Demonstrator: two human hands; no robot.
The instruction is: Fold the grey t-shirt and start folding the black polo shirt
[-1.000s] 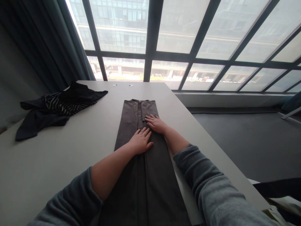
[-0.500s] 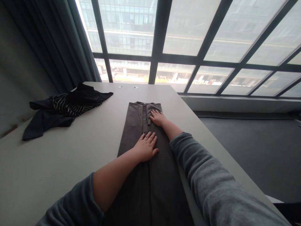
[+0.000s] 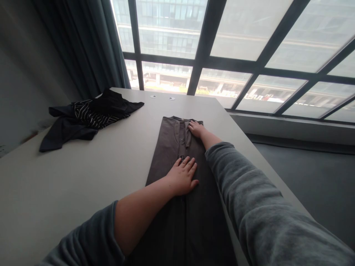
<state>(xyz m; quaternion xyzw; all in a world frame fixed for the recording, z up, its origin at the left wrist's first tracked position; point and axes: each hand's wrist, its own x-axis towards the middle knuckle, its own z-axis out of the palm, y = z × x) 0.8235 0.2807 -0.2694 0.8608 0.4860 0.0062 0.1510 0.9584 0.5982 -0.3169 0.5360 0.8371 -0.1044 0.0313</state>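
Observation:
A pair of dark grey-brown trousers [image 3: 163,151] lies flat and lengthwise, waistband at the far end, the front opening running down its middle. My left hand [image 3: 182,178] rests palm down on the trousers below that opening, fingers spread. Farther off, my right hand [image 3: 196,129] lies flat by the right corner of the waistband, its fingers stretched over the cloth near the opening's loose flap. Neither hand grips the fabric. The lower end of the trousers runs out of view at the bottom, partly behind my left forearm.
The trousers lie on a white table [image 3: 116,159], whose right edge slants down past my right sleeve. A heap of black and patterned clothes [image 3: 97,112] sits at the far left. Two small white discs [image 3: 172,98] are near the back edge. Beyond stand a curtain [image 3: 91,44] and large windows.
My right hand has slid farther up the trousers to the waistband. My left hand stays at about the same place on the cloth. The whole view has shifted slightly.

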